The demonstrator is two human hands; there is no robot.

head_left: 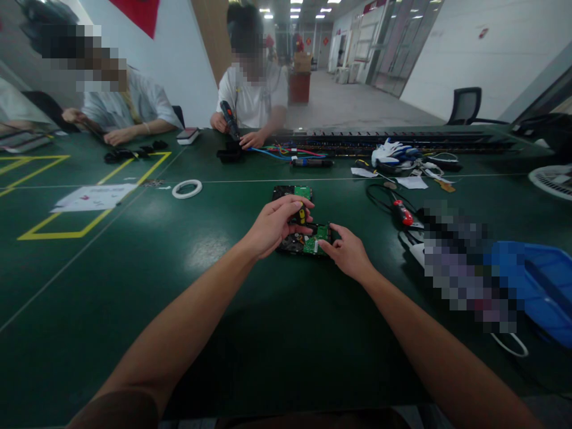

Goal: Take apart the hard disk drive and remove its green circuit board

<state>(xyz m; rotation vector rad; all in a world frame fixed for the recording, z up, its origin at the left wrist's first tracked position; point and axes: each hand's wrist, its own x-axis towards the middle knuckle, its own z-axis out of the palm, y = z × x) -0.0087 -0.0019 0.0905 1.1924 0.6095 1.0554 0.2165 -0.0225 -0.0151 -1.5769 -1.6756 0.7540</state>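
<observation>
A hard drive point(308, 243) with a green circuit board lies face up on the dark green table point(179, 286), in the middle. My left hand point(274, 225) is curled round a small yellow and black tool point(302, 214), held upright over the drive. My right hand point(346, 253) rests at the drive's right edge, fingers pinched against it. A second drive point(292, 192) with a green board lies just behind the first.
A red-handled screwdriver point(402, 211) and black cable lie to the right, with a blue tray point(536, 292) beyond. A white tape ring point(186, 189) and paper point(93, 197) sit left. Across the table one person holds an electric screwdriver point(229, 118); another sits far left.
</observation>
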